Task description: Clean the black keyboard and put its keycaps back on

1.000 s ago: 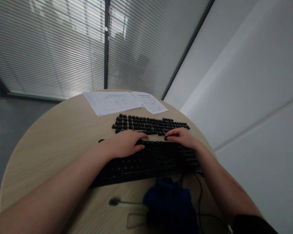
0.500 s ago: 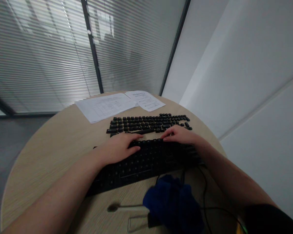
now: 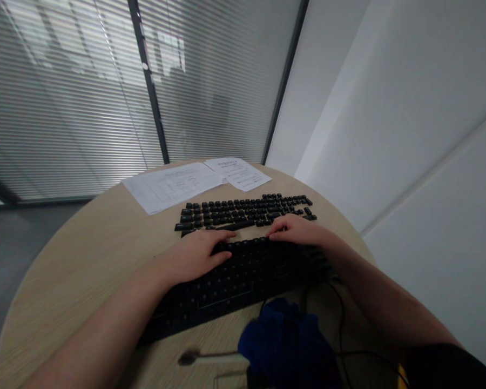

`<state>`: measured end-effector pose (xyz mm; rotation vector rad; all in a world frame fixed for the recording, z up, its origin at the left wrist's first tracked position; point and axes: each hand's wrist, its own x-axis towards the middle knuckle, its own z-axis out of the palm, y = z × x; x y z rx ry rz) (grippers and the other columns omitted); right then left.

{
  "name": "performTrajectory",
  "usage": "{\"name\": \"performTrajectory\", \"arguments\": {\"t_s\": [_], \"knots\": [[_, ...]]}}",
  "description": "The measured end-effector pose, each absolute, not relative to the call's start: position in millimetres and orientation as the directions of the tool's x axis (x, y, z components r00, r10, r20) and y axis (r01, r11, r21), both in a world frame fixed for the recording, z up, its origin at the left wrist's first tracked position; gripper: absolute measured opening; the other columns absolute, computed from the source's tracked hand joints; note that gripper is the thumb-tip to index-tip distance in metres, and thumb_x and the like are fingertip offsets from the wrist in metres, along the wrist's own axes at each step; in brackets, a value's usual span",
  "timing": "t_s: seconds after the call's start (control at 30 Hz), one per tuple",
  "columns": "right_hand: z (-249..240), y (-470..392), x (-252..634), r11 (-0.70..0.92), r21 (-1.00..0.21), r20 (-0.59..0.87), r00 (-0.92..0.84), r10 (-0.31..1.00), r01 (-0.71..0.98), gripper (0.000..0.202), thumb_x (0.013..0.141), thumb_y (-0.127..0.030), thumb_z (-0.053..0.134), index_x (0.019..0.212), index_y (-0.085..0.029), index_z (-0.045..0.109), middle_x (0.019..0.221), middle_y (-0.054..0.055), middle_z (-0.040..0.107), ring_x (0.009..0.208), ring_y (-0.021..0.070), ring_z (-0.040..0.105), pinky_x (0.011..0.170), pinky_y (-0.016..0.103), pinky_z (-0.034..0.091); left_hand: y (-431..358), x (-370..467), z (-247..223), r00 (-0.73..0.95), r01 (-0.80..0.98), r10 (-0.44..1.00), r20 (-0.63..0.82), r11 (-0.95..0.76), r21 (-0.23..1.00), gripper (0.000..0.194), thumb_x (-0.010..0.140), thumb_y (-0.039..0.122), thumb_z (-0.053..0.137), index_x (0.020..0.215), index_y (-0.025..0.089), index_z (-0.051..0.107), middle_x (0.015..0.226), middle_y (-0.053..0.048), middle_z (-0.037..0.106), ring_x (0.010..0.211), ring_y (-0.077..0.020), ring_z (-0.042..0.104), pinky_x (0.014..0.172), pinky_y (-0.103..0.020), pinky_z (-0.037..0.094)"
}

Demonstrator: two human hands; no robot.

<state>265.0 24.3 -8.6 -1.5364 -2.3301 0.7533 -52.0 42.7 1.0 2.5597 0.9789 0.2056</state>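
A black keyboard [image 3: 243,270] lies tilted across the round table, most of its keycaps off and only bare key stems showing. Along its far edge sits a row of black keycaps [image 3: 249,242]. My left hand [image 3: 198,253] rests over the keyboard's left part, thumb and fingers stretched out and apart, holding nothing. At the right end of that row, my right hand [image 3: 294,229] has its fingertips pinched together at a keycap, which they mostly cover. Beyond both hands, loose black keycaps [image 3: 230,212] are laid out in rows, with the long space bar nearest.
Printed papers [image 3: 178,183] lie at the table's far side. Nearer me are a crumpled blue cloth [image 3: 285,343], a small brush [image 3: 190,357], a wire tool [image 3: 229,376] and a black cable [image 3: 342,319]. A white wall [image 3: 421,135] stands close on the right.
The view has tilted up slightly, so everything on the table appears a little lower. Both hands stay at nearly the same places on the keyboard.
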Motion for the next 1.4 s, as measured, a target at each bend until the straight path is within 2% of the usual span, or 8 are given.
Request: {"name": "performTrajectory", "arguments": {"t_s": [0.2, 0.43, 0.63, 0.8, 1.2, 1.33, 1.4], "knots": [[-8.7, 24.5, 265.8, 0.203, -0.602, -0.13, -0.345, 0.929, 0.773, 0.023, 0.087, -0.035, 0.07, 0.098, -0.021, 0.085, 0.094, 0.005, 0.08, 0.089, 0.0214, 0.071, 0.085, 0.033, 0.052, 44.0, -52.4, -1.4, 0.743, 0.605, 0.67, 0.008, -0.676, 0.42, 0.053, 0.094, 0.039, 0.058, 0.144, 0.021, 0.06, 0.139, -0.009, 0.07, 0.126, -0.0301, 0.065, 0.109, -0.045, 0.049], [-6.3, 24.6, 262.1, 0.107, -0.597, -0.191, -0.271, 0.944, 0.795, 0.026, 0.087, -0.037, 0.069, 0.1, -0.02, 0.085, 0.089, 0.004, 0.081, 0.085, 0.0224, 0.071, 0.079, 0.033, 0.051, 44.8, -52.6, -1.7, 0.746, 0.6, 0.666, 0.014, -0.682, 0.419, 0.052, 0.093, 0.038, 0.059, 0.143, 0.021, 0.061, 0.137, -0.009, 0.07, 0.123, -0.0297, 0.067, 0.108, -0.045, 0.05], [-9.0, 24.8, 259.0, 0.129, -0.654, -0.115, -0.267, 0.957, 0.746, 0.03, 0.083, -0.03, 0.074, 0.11, -0.019, 0.081, 0.101, 0.005, 0.08, 0.09, 0.0215, 0.071, 0.082, 0.032, 0.051, 44.7, -51.5, 0.2, 0.747, 0.605, 0.665, -0.002, -0.678, 0.418, 0.053, 0.093, 0.037, 0.057, 0.143, 0.02, 0.06, 0.137, -0.009, 0.071, 0.123, -0.0286, 0.067, 0.108, -0.045, 0.05], [-6.7, 26.2, 255.5, 0.132, -0.639, -0.124, -0.27, 0.955, 0.758, 0.015, 0.082, -0.026, 0.073, 0.091, -0.016, 0.081, 0.09, 0.006, 0.079, 0.083, 0.0195, 0.069, 0.078, 0.03, 0.049, 45.1, -51.0, 0.3, 0.748, 0.611, 0.663, -0.007, -0.686, 0.395, 0.052, 0.094, 0.037, 0.056, 0.143, 0.02, 0.061, 0.136, -0.01, 0.071, 0.122, -0.029, 0.068, 0.108, -0.045, 0.05], [-10.2, 35.3, 256.4, 0.12, -0.65, -0.169, -0.297, 0.94, 0.75, 0.01, 0.078, -0.024, 0.075, 0.085, -0.019, 0.08, 0.081, 0.002, 0.077, 0.078, 0.0178, 0.067, 0.072, 0.028, 0.047, 46.7, -51.3, -1.2, 0.775, 0.582, 0.632, 0.016, -0.723, 0.372, 0.045, 0.094, 0.031, 0.056, 0.137, 0.022, 0.065, 0.137, -0.008, 0.071, 0.125, -0.0262, 0.066, 0.111, -0.044, 0.048], [-14.1, 34.6, 262.6, 0.136, -0.711, -0.115, -0.305, 0.945, 0.69, 0.017, 0.078, -0.028, 0.078, 0.091, -0.018, 0.08, 0.086, 0.003, 0.078, 0.08, 0.0179, 0.068, 0.075, 0.029, 0.049, 49.6, -52.2, -5.0, 0.781, 0.564, 0.623, 0.042, -0.732, 0.381, 0.044, 0.094, 0.03, 0.055, 0.135, 0.022, 0.067, 0.135, -0.009, 0.072, 0.123, -0.0266, 0.067, 0.11, -0.044, 0.049], [-13.4, 38.9, 271.4, 0.12, -0.75, -0.061, -0.25, 0.966, 0.65, 0.023, 0.081, -0.034, 0.077, 0.097, -0.018, 0.08, 0.091, 0.004, 0.078, 0.082, 0.0179, 0.069, 0.078, 0.029, 0.051, 50.6, -53.0, -6.8, 0.781, 0.561, 0.623, 0.048, -0.732, 0.387, 0.044, 0.093, 0.029, 0.056, 0.135, 0.022, 0.067, 0.135, -0.009, 0.072, 0.123, -0.0268, 0.067, 0.11, -0.044, 0.048]]}}
